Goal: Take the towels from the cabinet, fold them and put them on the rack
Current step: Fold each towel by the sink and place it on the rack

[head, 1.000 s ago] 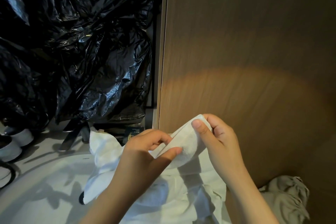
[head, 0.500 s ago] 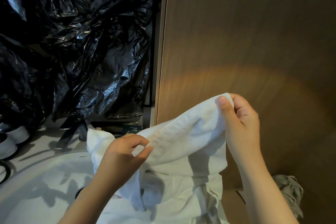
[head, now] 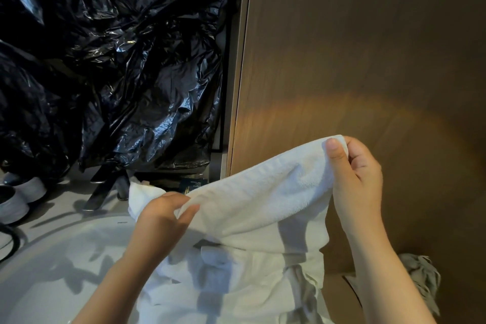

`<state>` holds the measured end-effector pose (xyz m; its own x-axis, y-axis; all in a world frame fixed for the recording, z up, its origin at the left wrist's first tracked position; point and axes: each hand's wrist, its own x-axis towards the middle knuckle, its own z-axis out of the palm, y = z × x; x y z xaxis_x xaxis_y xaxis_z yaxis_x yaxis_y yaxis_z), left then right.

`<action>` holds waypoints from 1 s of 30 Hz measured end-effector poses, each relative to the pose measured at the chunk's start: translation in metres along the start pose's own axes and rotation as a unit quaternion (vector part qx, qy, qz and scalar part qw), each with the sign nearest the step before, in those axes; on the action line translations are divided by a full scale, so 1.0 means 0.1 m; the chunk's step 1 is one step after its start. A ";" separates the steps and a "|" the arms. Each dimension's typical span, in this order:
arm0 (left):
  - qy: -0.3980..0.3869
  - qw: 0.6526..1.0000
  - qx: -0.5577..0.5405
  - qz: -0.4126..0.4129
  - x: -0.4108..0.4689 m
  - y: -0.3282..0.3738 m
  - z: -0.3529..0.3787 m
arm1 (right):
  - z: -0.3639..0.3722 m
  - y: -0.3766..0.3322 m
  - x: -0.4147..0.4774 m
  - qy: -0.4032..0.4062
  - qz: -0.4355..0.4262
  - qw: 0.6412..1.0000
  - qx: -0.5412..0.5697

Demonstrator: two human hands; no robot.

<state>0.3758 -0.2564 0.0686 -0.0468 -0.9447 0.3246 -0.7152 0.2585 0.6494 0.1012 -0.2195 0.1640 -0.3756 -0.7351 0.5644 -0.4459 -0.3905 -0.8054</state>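
Far left of the left hand's fingers, 2 pale round cups or bowls (head: pixel 18 200) sit on the table (head: pixel 65 208), with a black cable (head: pixel 10 239) curling just below them. Above and left of those fingers crumpled black plastic bags (head: pixel 118 60) fill the space, and a dark metal tap (head: pixel 102 189) slants out from under them toward the white sink (head: pixel 52 271), which lies below and left of the fingers. Just above them a small dark printed packet (head: pixel 193 184) shows behind the cloth. A brown wooden cabinet panel (head: pixel 368 60) rises behind and above the right hand's fingers, and a grey crumpled cloth (head: pixel 423 276) lies below and right of them. The left hand (head: pixel 163 218) has its fingers (head: pixel 168 198) curled, pinching the upper edge of the white towel (head: pixel 263 197) against the thumb. The right hand (head: pixel 355 179), higher, has its fingers (head: pixel 353 146) folded, pinching the towel's corner against the thumb. The towel stretches between the 2 hands, sloping up to the right, and hangs over a heap of white cloth (head: pixel 236 292) below both sets of fingers, which hides the sink's right side.
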 end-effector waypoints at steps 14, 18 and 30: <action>0.112 0.987 -0.104 -0.043 0.41 -0.06 -0.57 | 0.00 0.15 0.34 0.056 -0.037 0.996 -0.052; 0.129 0.972 -0.181 -0.070 0.56 -0.02 -0.68 | -0.05 0.16 0.44 0.068 -0.050 0.994 -0.075; -0.016 0.913 -0.405 0.044 1.12 0.46 -1.22 | -0.31 -0.27 1.12 0.169 -0.087 0.979 -0.073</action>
<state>0.4228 -0.3261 0.2191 -0.1088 -0.9152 0.3879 0.0412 0.3858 0.9217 0.0456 -0.2740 0.2547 -0.5201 -0.4294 0.7383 -0.6291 -0.3921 -0.6712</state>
